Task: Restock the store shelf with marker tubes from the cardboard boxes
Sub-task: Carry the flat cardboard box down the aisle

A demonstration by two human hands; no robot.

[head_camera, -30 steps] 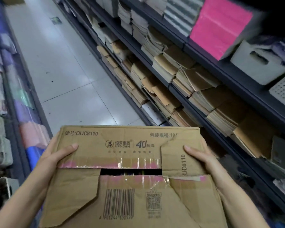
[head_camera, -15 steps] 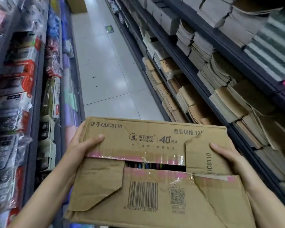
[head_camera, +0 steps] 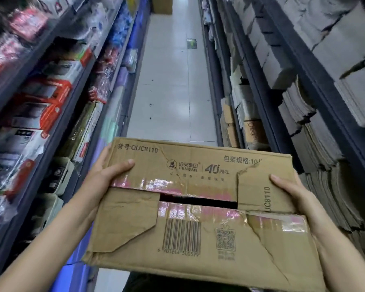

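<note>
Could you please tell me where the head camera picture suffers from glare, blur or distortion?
Head view: glare on the pink tape across the cardboard box; motion blur smears the left shelf goods; wide-angle distortion bows the right shelves; the box's print and both the left hand and the right hand stay sharp.

A pale tiled floor (head_camera: 173,81) is running down the aisle, away beyond the hands. A small green marker (head_camera: 191,43) is lying on it far ahead, and a brown carton (head_camera: 162,4) is standing at the far end. Left of the left hand, red-and-white packaged goods (head_camera: 49,95) are filling dark shelving (head_camera: 40,131), blurred toward the edge. Right of the right hand, stacks of brown paper notebooks (head_camera: 325,148) are lying flat, with grey stacks (head_camera: 287,66) sitting on the shelves above them.
</note>
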